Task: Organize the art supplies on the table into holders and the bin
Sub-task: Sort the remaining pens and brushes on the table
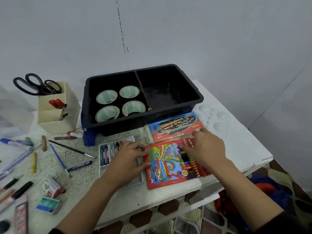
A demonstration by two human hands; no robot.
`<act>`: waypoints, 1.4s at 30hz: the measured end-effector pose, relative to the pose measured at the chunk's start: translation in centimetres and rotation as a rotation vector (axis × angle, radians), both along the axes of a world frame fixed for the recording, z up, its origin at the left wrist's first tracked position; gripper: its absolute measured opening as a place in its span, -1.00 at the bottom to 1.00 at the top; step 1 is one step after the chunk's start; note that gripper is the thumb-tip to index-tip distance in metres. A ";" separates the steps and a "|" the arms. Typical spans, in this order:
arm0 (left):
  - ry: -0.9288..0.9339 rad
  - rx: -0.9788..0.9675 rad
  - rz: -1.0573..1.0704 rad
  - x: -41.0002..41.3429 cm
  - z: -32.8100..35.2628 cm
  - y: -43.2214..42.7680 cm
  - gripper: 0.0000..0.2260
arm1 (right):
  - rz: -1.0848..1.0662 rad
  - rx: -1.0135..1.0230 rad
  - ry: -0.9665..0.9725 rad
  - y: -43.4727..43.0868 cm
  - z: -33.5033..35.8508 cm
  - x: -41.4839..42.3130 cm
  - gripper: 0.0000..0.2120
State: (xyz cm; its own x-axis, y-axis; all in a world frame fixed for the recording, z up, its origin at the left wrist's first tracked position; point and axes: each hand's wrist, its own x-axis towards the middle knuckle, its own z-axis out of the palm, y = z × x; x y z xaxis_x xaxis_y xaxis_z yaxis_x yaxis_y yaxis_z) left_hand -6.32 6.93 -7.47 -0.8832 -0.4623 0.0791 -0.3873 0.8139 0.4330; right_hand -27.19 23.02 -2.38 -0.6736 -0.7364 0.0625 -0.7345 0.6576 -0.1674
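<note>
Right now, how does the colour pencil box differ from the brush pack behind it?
The colour pencil box is red card; the brush pack is a clear plastic case over a blue and red card. The pencil box lies nearer the person, the brush pack beyond it, beside the black bin. The left hand grips the pencil box and the right hand rests on it; the brush pack is not gripped. Both lie flat.

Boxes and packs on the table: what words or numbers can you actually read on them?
"Color Pencil" and "18": red pencil box.
"NIKKI": brush pack; its cursive script is too blurred.
"10": small blue box.
Too blurred: small red-and-white box.
</note>
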 end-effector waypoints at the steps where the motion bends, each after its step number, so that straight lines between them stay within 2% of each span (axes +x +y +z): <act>1: 0.002 -0.003 0.004 0.2 0.0 -0.1 -0.54 | 0.020 -0.024 -0.004 -0.4 -0.1 0.3 -0.60; 6: 0.002 -0.003 0.007 0.8 0.1 -0.8 -0.57 | 0.168 -0.111 -0.124 -2.8 -0.8 2.6 -0.80; 10: 0.118 0.054 -0.007 2.2 0.7 -0.8 -0.76 | 0.315 -0.237 -0.248 -4.9 -1.1 4.8 -0.88; 15: 0.266 0.062 0.225 7.3 2.3 -1.8 -0.96 | 0.556 -0.298 -0.395 -8.5 -0.8 8.5 -0.93; 18: 0.323 0.053 0.420 11.8 3.0 -2.9 -0.92 | 0.710 -0.302 -0.438 -11.4 -0.5 11.6 -0.93; 21: 0.356 0.042 0.597 16.5 3.0 -4.0 -0.88 | 0.823 -0.246 -0.417 -14.3 -0.5 14.9 -0.92; 25: 0.320 0.030 0.765 21.9 2.3 -5.9 -0.87 | 0.922 -0.046 -0.211 -18.2 -1.0 19.2 -0.90; 29: 0.263 0.071 0.831 26.7 1.9 -8.4 -0.85 | 0.907 0.211 0.007 -20.6 -0.9 22.9 -0.98; 34: 0.181 0.089 0.841 31.8 1.7 -12.1 -0.77 | 0.775 0.293 0.074 -22.2 -0.8 25.8 -0.85; 37: 0.144 0.086 0.811 33.8 1.4 -14.4 -0.79 | 0.708 0.285 0.008 -23.1 -0.5 26.5 -0.94; 42: 0.141 0.086 0.747 34.9 1.3 -16.8 -0.83 | 0.534 0.072 -0.329 -24.6 -0.6 27.8 -0.86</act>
